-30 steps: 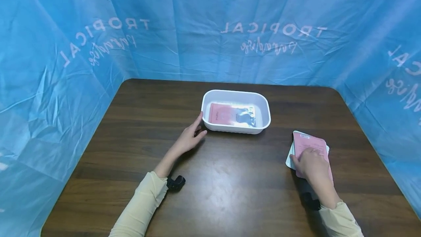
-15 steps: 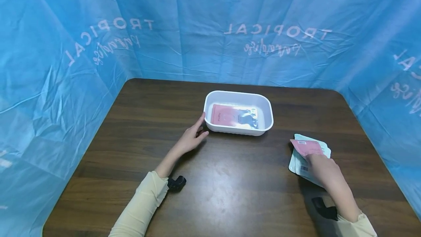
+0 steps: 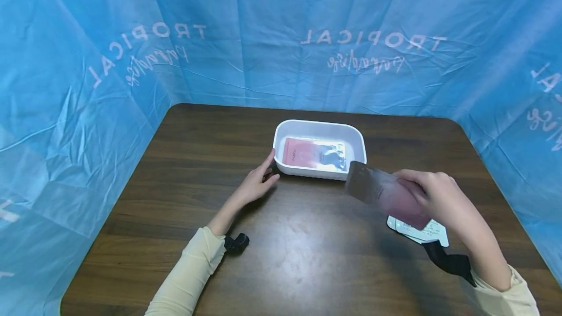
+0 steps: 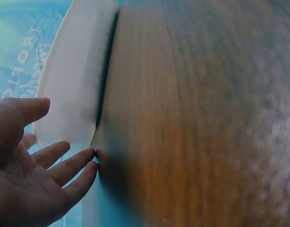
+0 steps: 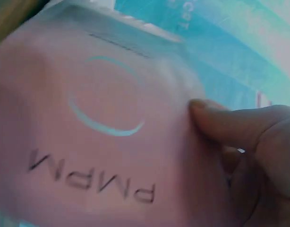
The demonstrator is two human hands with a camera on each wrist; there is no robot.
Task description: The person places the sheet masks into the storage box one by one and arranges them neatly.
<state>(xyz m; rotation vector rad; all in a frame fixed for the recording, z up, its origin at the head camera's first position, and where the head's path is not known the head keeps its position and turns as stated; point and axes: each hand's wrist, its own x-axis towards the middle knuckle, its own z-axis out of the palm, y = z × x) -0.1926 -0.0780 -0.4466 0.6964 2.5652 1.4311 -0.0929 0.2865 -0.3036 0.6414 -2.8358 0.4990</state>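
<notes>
A white plastic tub point(image 3: 320, 174) stands at the middle back of the table, with a pink and silver sachet point(image 3: 300, 153) lying flat inside. At the tub's left end is my left hand point(image 3: 253, 183), fingers relaxed and fingertips against its wall; the left wrist view shows the hand point(image 4: 46, 179) beside the tub's side point(image 4: 79, 71). My right hand point(image 3: 439, 194) pinches a second pink sachet point(image 3: 401, 204) by its edge, raised above the table. In the right wrist view this sachet point(image 5: 107, 156) bears the letters PMPM, and the thumb lies on its edge.
Pale mint-green sachets point(image 3: 432, 232) lie on the dark wooden table point(image 3: 281, 257) under the right hand, partly hidden. Blue printed sheeting point(image 3: 272, 77) hangs round the table's back and sides. Each wrist wears a black strap point(image 3: 448, 260).
My right hand has lifted the pink sachet off the mint-green ones and swung it left toward the tub, turning it over. The left hand has stayed at the tub.
</notes>
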